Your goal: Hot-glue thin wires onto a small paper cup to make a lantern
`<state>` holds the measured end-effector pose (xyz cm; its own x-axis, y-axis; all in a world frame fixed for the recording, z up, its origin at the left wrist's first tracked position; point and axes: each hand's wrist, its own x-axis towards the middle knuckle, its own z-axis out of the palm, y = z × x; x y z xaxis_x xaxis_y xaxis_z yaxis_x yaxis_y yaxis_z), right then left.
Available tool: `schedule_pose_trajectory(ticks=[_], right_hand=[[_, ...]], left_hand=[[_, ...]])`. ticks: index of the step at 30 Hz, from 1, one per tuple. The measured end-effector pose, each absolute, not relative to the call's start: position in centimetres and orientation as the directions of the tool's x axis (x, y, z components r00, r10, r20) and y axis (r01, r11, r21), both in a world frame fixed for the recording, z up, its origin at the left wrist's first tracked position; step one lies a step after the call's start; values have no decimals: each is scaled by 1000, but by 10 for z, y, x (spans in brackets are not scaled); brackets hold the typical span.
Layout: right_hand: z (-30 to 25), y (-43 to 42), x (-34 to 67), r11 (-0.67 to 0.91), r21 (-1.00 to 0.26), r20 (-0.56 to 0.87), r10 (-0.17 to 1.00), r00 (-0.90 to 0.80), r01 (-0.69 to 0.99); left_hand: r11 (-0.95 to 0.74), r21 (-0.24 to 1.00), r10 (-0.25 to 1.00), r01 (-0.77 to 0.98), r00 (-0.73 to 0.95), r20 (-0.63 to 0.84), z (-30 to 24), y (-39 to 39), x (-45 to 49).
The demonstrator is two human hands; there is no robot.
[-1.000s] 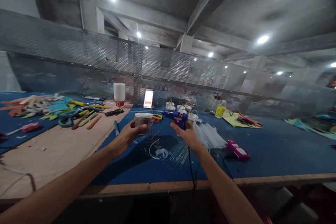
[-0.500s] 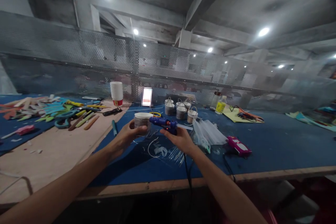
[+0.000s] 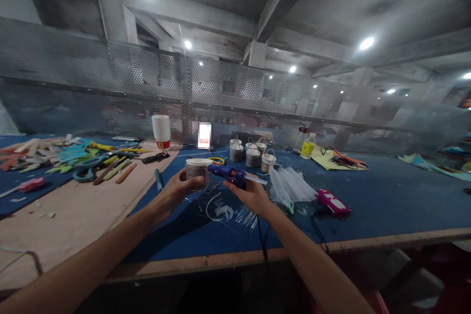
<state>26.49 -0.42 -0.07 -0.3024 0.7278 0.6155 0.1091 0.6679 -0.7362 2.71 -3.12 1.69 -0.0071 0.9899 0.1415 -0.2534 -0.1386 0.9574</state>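
Note:
My left hand [image 3: 175,192] is wrapped round a small paper cup [image 3: 196,171] covered in grey-brown cord, held upright above the blue table [image 3: 386,211]. My right hand [image 3: 252,195] grips a blue hot-glue gun [image 3: 228,173] lying sideways, its nozzle touching the cup's right side. The gun's black cable [image 3: 262,240] runs down over the table's front edge. Loose white cord and clear glue sticks [image 3: 246,216] lie on the table just below both hands.
Several finished cord-wrapped cups with handles [image 3: 252,153] stand behind the hands. A stack of white cups [image 3: 161,130], coloured foam shapes and scissors [image 3: 84,159] lie left on a wooden board [image 3: 66,216]. Clear bags [image 3: 292,187], a pink power strip [image 3: 333,202] and bottles [image 3: 308,146] sit right. A perforated metal screen [image 3: 110,83] backs the table.
One second ago the glue gun stood apart from the cup, nozzle up to the left. My right hand has swung it left and level until the nozzle meets the cup.

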Motion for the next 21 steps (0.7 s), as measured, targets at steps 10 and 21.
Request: schedule_pose_trajectory(ticks=[10,21], right_hand=[[-1,-2,267,677,-724,623,723,-297,132],[3,-6,268,657,-751,610,728,-312,64]], left_hand=[[-110,954,992,-277,21,121,17,-29,23],[-101,952,992,-288,48,119,17,-29,22]])
